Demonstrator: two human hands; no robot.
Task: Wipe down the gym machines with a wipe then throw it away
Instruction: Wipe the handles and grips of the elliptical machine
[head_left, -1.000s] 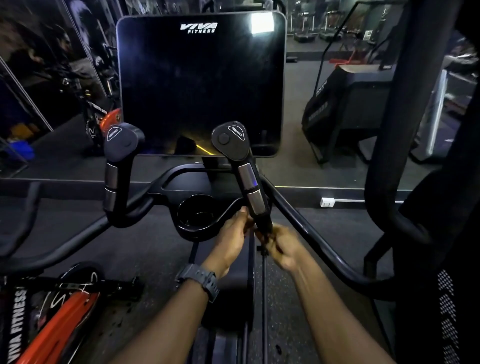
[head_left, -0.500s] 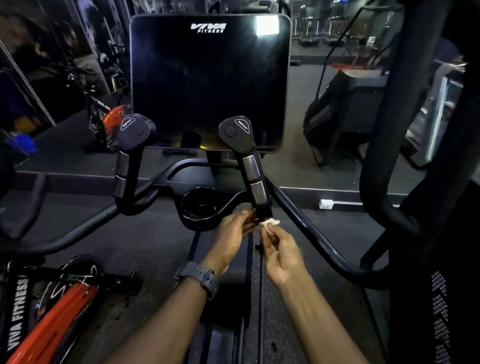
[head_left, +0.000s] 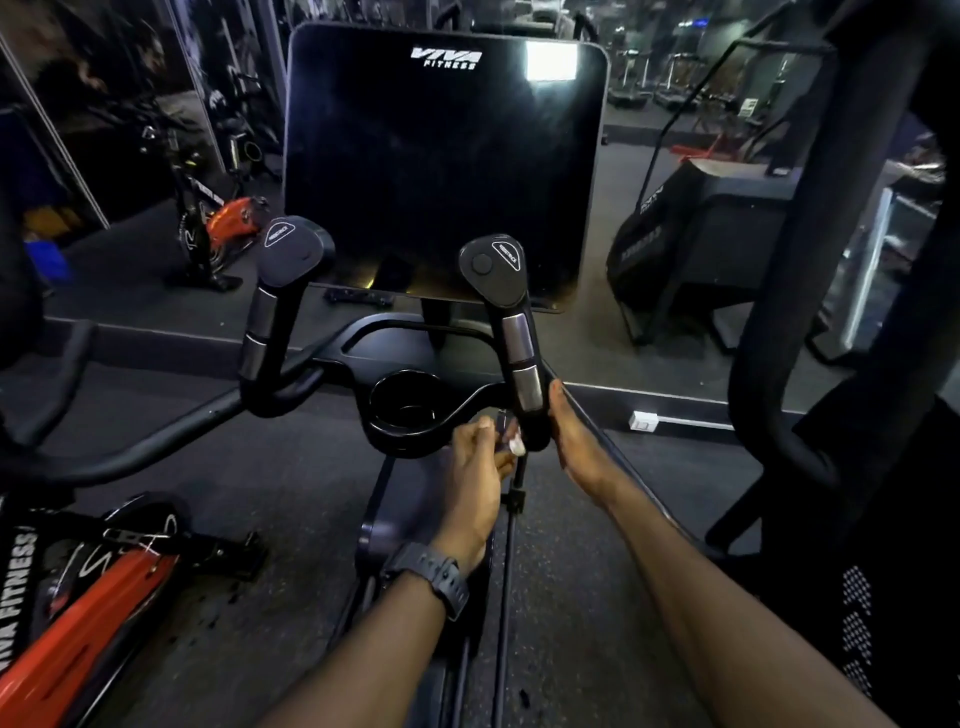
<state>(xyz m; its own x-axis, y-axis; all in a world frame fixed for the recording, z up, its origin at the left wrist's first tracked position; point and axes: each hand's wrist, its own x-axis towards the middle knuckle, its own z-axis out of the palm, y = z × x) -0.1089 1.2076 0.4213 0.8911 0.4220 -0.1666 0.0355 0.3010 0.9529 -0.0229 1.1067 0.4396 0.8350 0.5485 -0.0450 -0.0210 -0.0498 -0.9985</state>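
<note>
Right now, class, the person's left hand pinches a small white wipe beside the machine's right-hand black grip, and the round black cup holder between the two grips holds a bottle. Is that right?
Not quite. In the head view the round black cup holder is empty; no bottle sits in it. The rest stands: the left hand pinches the small white wipe beside the right-hand black grip.

Black screen (head_left: 441, 171) with white lettering; black handles (head_left: 519, 332) banded silver; white wipe (head_left: 517, 446); dark grey watch (head_left: 434, 577); red bike (head_left: 78, 634); speckled grey floor (head_left: 571, 597).
</note>
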